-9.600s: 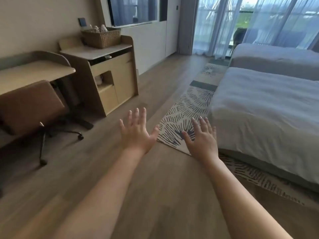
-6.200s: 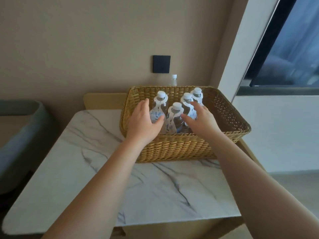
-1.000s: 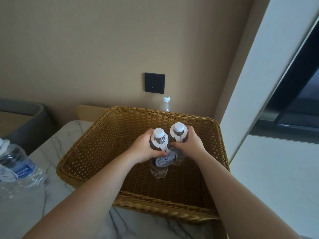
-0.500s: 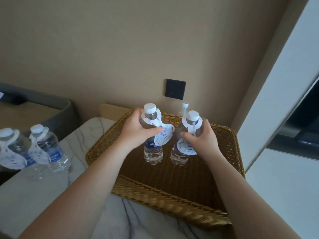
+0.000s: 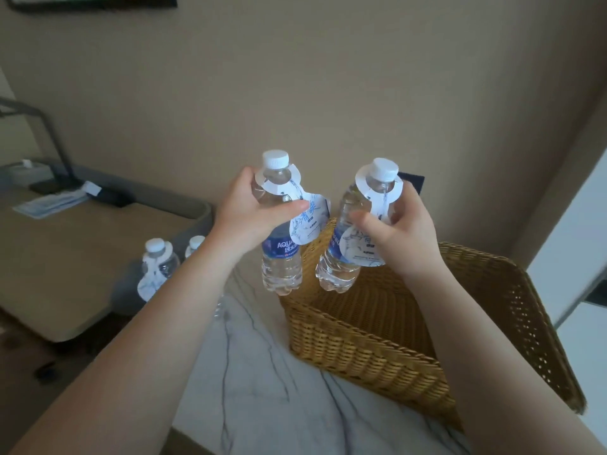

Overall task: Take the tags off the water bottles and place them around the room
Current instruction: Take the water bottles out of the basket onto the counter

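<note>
My left hand [image 5: 244,215] grips a clear water bottle [image 5: 281,254] with a white cap and blue label, held upright in the air. A white paper tag [image 5: 307,221] hangs from its neck. My right hand [image 5: 399,231] grips a second water bottle [image 5: 341,257], tilted slightly, with its own white tag [image 5: 363,247] around the neck. Both bottles hover above the left end of the wicker basket [image 5: 377,349]. Two more tagged bottles [image 5: 157,267] stand at the left edge of the marble tabletop [image 5: 262,389], partly hidden by my left forearm.
The basket sits on the marble top against a beige wall. To the left is a lower wooden desk [image 5: 59,257] with papers and a dark object at the back. A white panel [image 5: 571,244] stands on the right.
Both hands have lifted the two bottles up out of the basket and carried them leftward. The view has swung left, showing more of the desk.
</note>
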`<state>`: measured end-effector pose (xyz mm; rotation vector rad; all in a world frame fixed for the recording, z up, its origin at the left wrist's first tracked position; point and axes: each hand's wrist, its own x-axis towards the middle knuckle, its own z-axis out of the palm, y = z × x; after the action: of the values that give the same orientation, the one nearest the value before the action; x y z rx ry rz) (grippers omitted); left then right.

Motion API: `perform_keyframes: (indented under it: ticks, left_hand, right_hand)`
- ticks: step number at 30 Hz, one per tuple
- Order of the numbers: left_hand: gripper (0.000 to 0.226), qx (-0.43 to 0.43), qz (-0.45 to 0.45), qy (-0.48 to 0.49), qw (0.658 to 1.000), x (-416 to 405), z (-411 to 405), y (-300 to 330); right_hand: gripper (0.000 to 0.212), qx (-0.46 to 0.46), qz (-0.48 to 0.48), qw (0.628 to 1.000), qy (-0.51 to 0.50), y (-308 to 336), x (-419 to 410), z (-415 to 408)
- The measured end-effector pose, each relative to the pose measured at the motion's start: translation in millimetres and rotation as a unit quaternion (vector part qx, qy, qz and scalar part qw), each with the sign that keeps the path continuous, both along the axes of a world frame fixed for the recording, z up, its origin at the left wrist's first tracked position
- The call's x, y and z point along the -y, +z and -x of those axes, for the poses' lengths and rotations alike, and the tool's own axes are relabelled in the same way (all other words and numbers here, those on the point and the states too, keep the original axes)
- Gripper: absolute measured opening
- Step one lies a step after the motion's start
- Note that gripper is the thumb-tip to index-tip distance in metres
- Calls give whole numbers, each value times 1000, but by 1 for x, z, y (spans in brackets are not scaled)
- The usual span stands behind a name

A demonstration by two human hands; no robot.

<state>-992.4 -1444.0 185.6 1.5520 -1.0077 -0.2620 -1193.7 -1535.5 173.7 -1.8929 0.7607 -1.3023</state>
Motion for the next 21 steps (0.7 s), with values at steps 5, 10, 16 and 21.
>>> perform_keyframes:
  ticks: [5,10,16,21]
  left_hand:
    - [64,10,-14,7,1000,-50,-50,-8]
    - [71,8,-38,-11,999,-86,-89,-33]
    - [65,29,-75,-10,997,-107,-114,-85]
    - [67,53,-117,-17,992,-114,-121,-131]
  right_hand:
    - [38,-13,-1,1000,-3,-2,-55,-54]
    - [38,-19,-15,1000,-15,-18,-101,-99]
    - [42,-73,-43,996,-24,-67,-130,-125]
    - [37,-148,-96,983,-49,-116,-138,-129]
